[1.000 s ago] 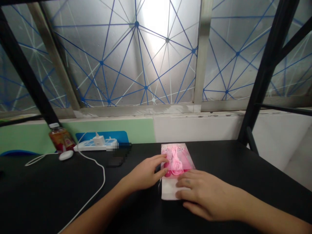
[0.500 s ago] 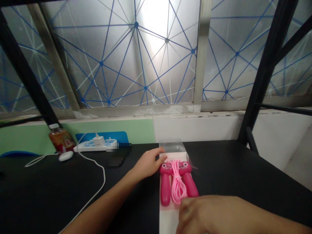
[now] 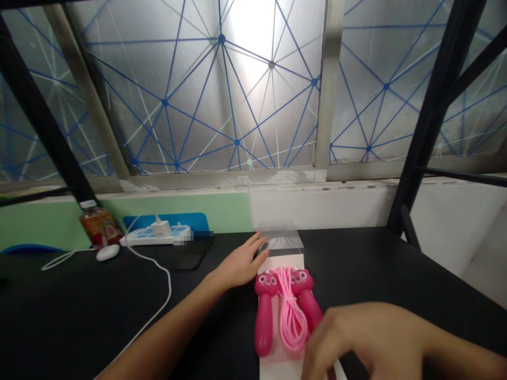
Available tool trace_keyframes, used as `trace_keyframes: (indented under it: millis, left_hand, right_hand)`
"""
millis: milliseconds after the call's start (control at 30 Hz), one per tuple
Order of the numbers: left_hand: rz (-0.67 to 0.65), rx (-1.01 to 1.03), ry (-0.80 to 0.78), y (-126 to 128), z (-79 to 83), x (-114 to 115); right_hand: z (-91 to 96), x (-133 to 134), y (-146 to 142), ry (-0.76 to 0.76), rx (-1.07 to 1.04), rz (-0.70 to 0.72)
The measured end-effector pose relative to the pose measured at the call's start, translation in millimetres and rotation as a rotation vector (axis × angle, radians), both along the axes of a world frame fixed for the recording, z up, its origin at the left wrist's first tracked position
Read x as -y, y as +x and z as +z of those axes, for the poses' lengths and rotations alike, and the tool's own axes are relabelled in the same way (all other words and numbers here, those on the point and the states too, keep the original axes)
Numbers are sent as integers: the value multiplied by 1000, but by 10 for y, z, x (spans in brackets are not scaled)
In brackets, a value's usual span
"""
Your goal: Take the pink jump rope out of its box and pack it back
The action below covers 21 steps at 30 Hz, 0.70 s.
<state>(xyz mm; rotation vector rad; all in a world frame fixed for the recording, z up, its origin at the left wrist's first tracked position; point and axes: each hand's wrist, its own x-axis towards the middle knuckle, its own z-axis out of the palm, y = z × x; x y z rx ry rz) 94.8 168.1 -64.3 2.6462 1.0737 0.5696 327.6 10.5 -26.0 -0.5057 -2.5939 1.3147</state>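
Observation:
A jump rope [image 3: 292, 316] with dark pink animal-faced handles and a coiled light pink cord lies on a white card [image 3: 287, 261]. A clear plastic bag [image 3: 281, 240] extends past the card's far end. My left hand [image 3: 245, 261] rests flat at the left of that end, fingers spread, at the bag's edge. Over the card's near end and beside the right handle's lower part is my right hand [image 3: 356, 338], fingers bent downward. Its fingertips are blurred and cut off by the frame, so a grip cannot be made out.
On the black table's left stand a drink bottle [image 3: 99, 224] and a white power strip [image 3: 154, 236] with a plugged-in charger. A white cable [image 3: 168, 285] runs toward me. A dark phone-like object [image 3: 192, 258] lies near the strip. Black frame posts [image 3: 420, 132] rise at both sides.
The jump rope and card have shifted toward me, and more of the clear bag shows at the far end. My right hand has moved slightly right and up; my left hand stays nearly still.

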Motion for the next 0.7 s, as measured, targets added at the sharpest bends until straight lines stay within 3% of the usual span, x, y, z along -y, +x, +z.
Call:
trace_keyframes:
  millis: [67,133,200,300,433,700]
  left_hand:
    - [24,26,56,-19,57,75]
    - [54,53,134,-22,132,184]
    - [48,7,159,-11,214,320]
    - [-4,-163,56,17,313,524]
    - [-29,-290,51,37,361,666]
    - [-32,-243,-74,-26,253,568]
  right_hand:
    - [2,-74,67,100,-55,-281]
    - [-60,-181,141,311,-44,-609]
    - [-172,-289,209,526,59,-796]
    - [-350,-387,263,631,204,-840]
    - [-432,-383,231,591,249,-807]
    - [-488,-433,195,358,58,-806]
